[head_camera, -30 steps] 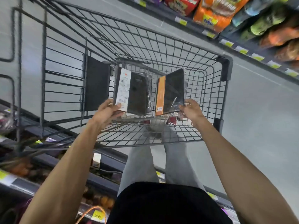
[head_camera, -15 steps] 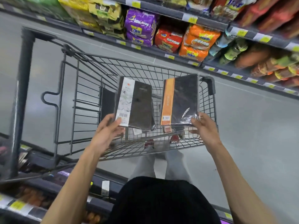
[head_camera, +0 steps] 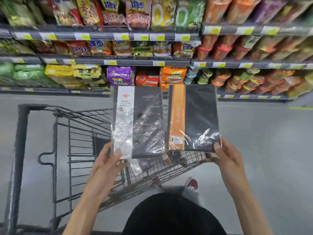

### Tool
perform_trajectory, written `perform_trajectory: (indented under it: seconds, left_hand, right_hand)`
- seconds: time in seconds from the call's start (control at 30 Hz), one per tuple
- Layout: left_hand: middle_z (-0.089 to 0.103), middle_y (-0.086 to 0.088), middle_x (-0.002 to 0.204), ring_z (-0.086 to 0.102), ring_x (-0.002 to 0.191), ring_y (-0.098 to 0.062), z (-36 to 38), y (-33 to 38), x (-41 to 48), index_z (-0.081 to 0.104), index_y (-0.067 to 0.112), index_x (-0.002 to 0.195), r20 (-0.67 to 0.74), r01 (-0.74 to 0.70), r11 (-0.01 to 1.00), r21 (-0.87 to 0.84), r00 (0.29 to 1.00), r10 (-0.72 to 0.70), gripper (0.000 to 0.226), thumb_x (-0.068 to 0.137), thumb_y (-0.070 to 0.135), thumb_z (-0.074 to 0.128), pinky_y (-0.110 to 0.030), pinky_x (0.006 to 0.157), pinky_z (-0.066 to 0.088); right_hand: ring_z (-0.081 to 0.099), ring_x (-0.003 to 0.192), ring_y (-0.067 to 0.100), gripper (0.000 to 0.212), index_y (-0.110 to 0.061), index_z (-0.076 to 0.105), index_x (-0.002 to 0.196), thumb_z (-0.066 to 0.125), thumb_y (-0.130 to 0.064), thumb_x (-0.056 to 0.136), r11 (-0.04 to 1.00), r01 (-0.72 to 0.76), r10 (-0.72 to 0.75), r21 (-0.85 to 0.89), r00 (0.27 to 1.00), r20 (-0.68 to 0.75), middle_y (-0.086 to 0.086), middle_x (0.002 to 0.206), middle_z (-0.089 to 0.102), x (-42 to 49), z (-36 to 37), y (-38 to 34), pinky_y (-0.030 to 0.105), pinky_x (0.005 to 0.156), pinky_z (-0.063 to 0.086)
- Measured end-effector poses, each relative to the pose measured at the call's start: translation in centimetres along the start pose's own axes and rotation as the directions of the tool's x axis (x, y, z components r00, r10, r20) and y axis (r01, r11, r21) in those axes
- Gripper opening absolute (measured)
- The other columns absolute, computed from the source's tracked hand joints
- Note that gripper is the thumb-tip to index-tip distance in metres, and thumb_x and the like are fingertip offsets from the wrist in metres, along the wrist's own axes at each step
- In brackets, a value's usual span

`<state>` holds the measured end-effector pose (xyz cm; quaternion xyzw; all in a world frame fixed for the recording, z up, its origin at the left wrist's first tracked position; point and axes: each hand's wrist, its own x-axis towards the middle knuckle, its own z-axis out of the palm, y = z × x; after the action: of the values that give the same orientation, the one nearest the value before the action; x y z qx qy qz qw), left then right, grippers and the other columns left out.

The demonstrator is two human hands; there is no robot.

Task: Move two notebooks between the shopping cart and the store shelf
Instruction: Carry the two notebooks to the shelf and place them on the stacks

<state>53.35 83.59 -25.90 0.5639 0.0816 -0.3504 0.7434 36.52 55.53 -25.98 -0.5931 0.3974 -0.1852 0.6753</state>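
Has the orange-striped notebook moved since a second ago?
Yes. Held by the right hand, the orange-striped notebook has risen: earlier it lay inside the outline of the shopping cart, and now its top overlaps the bottom store shelf.

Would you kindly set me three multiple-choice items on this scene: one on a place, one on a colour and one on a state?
1. Where is the white-banded notebook?
A) on a store shelf
B) held above the shopping cart
C) on the floor

2. What colour is the band on the other notebook, in the right hand?
A) orange
B) green
C) white

3. What is the left hand doing?
A) hanging open
B) gripping the cart handle
C) gripping the white-banded notebook

Answers:
1 B, it is raised clear of the wire basket.
2 A, an orange strip runs down its left side.
3 C, the thumb lies over its lower left corner.
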Motion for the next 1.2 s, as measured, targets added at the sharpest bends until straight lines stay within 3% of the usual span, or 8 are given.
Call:
perform_trajectory:
  seconds: [0.1,0.2,0.33,0.43,0.53,0.8,0.97,1.2]
  left_hand:
    - [0.071,-0.009,0.118,0.069,0.093,-0.022,3.2,1.4,-0.2,0.056,0.019,0.132,0.08,-0.036,0.993,0.109,0.996,0.027,0.05,0.084,0.023,0.068,-0.028,0.075,0.06]
    - [0.071,-0.009,0.118,0.07,0.096,-0.02,6.6,2.0,0.4,0.059,0.022,0.131,0.167,-0.071,0.98,0.184,0.985,0.04,0.081,0.06,0.048,0.091,-0.026,0.074,0.058]
    - [0.072,-0.012,0.107,0.071,0.083,-0.02,12.1,1.2,1.7,0.067,0.019,0.118,0.223,-0.06,0.989,0.135,0.974,0.029,0.035,0.083,0.018,0.068,-0.027,0.07,0.059]
    - [0.076,-0.007,0.096,0.071,0.071,-0.018,17.2,-0.2,2.5,0.054,0.016,0.126,0.268,-0.038,0.991,0.131,0.963,0.001,0.038,0.09,0.005,0.052,-0.026,0.066,0.059]
    - [0.077,0.0,0.081,0.071,0.063,-0.014,22.8,-1.2,2.8,0.054,0.018,0.114,0.304,-0.061,0.989,0.133,0.952,0.018,0.029,0.096,-0.003,0.043,-0.026,0.062,0.06]
    - [0.072,-0.004,0.101,0.069,0.074,-0.014,37.3,-6.1,4.3,0.058,0.011,0.118,0.441,-0.061,0.991,0.119,0.898,0.002,0.033,0.086,0.005,0.052,-0.026,0.064,0.059]
    - [0.07,0.005,0.085,0.064,0.067,-0.014,45.3,-9.1,5.3,0.059,0.013,0.115,0.5,-0.063,0.987,0.151,0.866,-0.022,0.028,0.091,0.002,0.052,-0.026,0.065,0.059]
    - [0.066,-0.005,0.107,0.062,0.08,-0.015,56.8,-12.3,9.4,0.065,0.014,0.115,0.648,-0.084,0.963,0.256,0.754,-0.107,0.028,0.088,0.01,0.057,-0.025,0.067,0.059]
  right_hand:
    - [0.068,0.082,0.007,0.026,-0.012,0.068,0.113,0.046,-0.004,0.102,0.997,0.043,-0.038,0.058,0.996,-0.082,-0.007,0.094,0.075,-0.5,-2.3,-0.8,0.023,0.059,0.055]
    - [0.064,0.081,0.008,0.024,-0.009,0.068,0.115,0.049,-0.006,0.101,0.99,0.081,-0.061,0.113,0.984,-0.169,-0.008,0.094,0.072,-0.6,-5.5,-1.3,0.024,0.059,0.055]
    - [0.052,0.066,0.004,0.021,-0.016,0.069,0.101,0.051,-0.006,0.1,0.979,0.128,-0.079,0.158,0.955,-0.286,-0.015,0.075,0.059,-0.7,-11.0,-1.8,0.023,0.057,0.053]
    - [0.056,0.068,0.006,0.021,-0.01,0.068,0.114,0.053,-0.009,0.1,0.971,0.151,-0.079,0.184,0.933,-0.351,-0.004,0.088,0.059,-0.9,-16.1,-1.8,0.024,0.059,0.053]
    - [0.059,0.075,0.009,0.025,-0.015,0.07,0.115,0.051,-0.01,0.1,0.963,0.171,-0.079,0.209,0.919,-0.386,-0.003,0.103,0.068,-0.9,-20.7,-2.3,0.025,0.059,0.053]
    - [0.061,0.081,0.008,0.026,-0.018,0.07,0.108,0.049,-0.004,0.1,0.939,0.256,-0.091,0.228,0.828,-0.553,-0.01,0.094,0.072,-1.0,-32.7,-3.9,0.023,0.056,0.053]
    - [0.062,0.079,0.005,0.037,-0.028,0.077,0.093,0.048,-0.006,0.101,0.931,0.277,-0.079,0.236,0.786,-0.613,-0.011,0.092,0.072,-0.5,-38.3,-4.0,0.022,0.057,0.052]
    - [0.062,0.081,0.005,0.024,-0.016,0.07,0.106,0.049,-0.007,0.101,0.918,0.3,-0.012,0.26,0.676,-0.737,-0.008,0.098,0.072,2.4,-45.5,-4.0,0.021,0.057,0.052]
